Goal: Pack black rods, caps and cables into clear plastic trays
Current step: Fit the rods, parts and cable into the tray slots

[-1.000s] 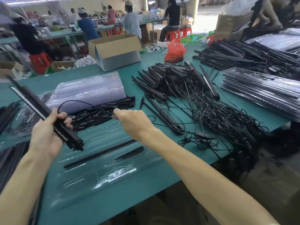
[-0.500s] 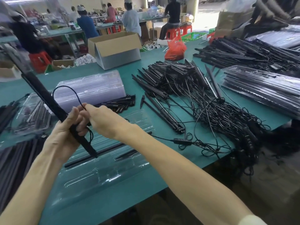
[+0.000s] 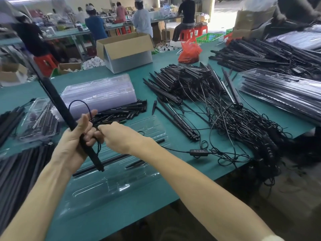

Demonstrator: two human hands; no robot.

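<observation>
While gripping black rod (image 3: 58, 101) in left hand (image 3: 69, 150), pointing to upper left, crosswise over clear tray (image 3: 111, 188) below. Pinching cable (image 3: 198, 151) with right hand (image 3: 121, 136).

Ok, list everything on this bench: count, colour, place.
long black rod: one, black, raised in the left hand
thin black cable: one, black, looped by the rod, trailing right
open clear plastic tray: one, clear, front centre
stack of clear plastic trays: one, clear, behind the hands
heap of black rods with cables: one, black, table centre
brown cardboard box: one, brown, far centre
red plastic bag: one, red, right of the box
left hand: one, grips the rod
right hand: one, pinches the cable
</observation>
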